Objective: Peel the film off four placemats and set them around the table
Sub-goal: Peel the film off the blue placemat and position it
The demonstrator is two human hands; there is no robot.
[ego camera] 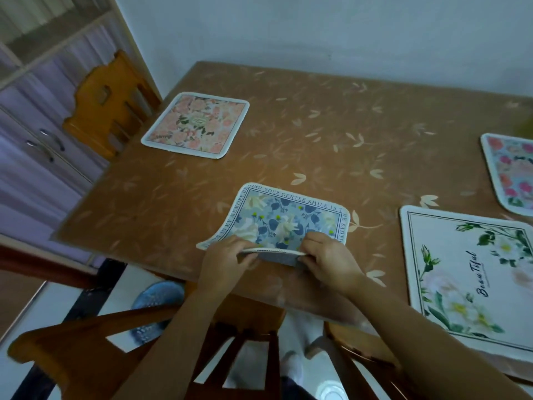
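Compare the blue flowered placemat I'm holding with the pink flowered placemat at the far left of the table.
The blue flowered placemat carries lettering round its border; the pink flowered placemat has a central emblem instead. The blue one's near edge is lifted, pinched by the left hand and right hand; the pink one lies flat, untouched. Both are rounded rectangles with pale rims on the brown table.
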